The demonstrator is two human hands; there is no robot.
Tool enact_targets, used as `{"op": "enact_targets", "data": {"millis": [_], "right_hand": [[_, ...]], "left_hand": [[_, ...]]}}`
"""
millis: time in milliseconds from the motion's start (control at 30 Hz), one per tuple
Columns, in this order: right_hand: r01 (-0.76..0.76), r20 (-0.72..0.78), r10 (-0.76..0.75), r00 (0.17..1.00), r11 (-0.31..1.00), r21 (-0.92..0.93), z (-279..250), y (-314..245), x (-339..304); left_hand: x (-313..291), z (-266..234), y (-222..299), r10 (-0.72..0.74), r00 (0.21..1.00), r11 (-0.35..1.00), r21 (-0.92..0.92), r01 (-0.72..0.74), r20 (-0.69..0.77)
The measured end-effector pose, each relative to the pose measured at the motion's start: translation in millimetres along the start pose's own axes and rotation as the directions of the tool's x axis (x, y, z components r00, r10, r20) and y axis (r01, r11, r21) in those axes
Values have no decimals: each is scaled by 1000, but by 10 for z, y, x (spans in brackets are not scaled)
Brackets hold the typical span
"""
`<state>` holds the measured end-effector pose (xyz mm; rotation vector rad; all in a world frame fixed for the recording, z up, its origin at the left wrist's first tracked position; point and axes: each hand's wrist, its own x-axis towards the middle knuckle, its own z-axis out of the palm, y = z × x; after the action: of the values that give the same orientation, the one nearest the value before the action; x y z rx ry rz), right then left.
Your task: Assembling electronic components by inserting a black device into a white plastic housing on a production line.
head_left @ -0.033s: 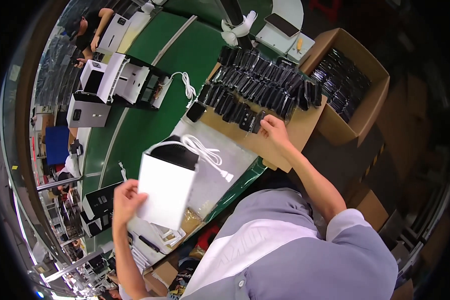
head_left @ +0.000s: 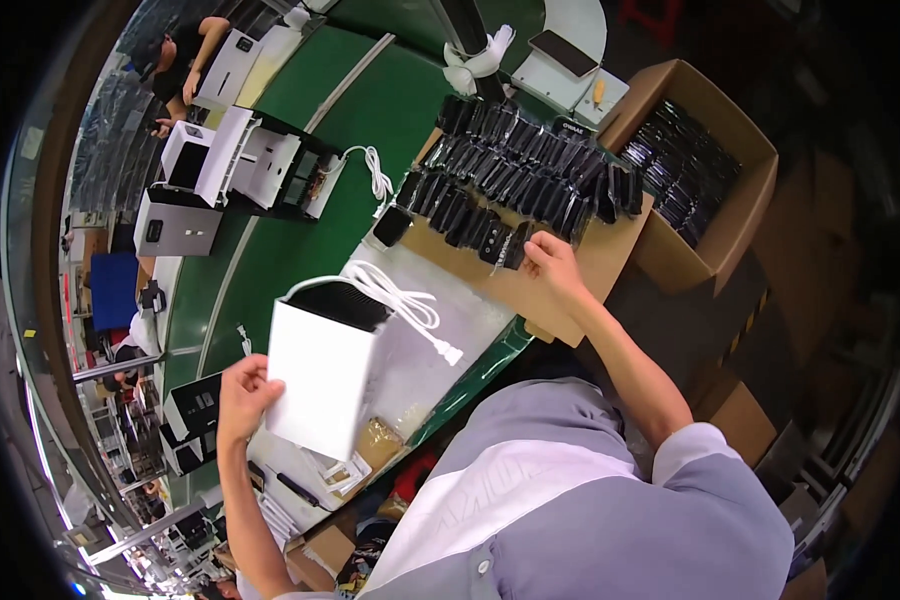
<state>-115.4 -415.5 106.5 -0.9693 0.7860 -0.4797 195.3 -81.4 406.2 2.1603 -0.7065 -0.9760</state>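
The left hand (head_left: pixel 245 400) has its grip clamped on the left edge of a white box-shaped appliance (head_left: pixel 320 375), tilted over the tabletop (head_left: pixel 460 300), its white power cord (head_left: pixel 410 305) looped at the far end. The right hand (head_left: pixel 553 265) pinches a bagged black remote control (head_left: pixel 514 247) at the near side of the cardboard sheet (head_left: pixel 610 240).

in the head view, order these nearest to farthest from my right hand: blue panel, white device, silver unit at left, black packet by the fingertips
From your right hand:
1. black packet, at the fingertips
2. white device, to its left, in your left hand
3. silver unit, farther left
4. blue panel, leftmost of the four
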Motion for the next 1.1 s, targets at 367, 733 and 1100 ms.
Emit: {"op": "enact_targets", "data": {"millis": [367,733,1100], "right_hand": [[-155,494,-99,864,881,447,489,-716,-819],[-344,831,-76,551,887,309,1374,-948,-1046],[-246,611,57,789,942,229,1394,-1241,-1267]], "left_hand": [[-262,-326,-1022,-20,962,987,-157,-24,-272],[-291,1141,524,358,925,694,-626,-355,-128],[-174,1370,435,268,956,740,-610,-282,-118]]}}
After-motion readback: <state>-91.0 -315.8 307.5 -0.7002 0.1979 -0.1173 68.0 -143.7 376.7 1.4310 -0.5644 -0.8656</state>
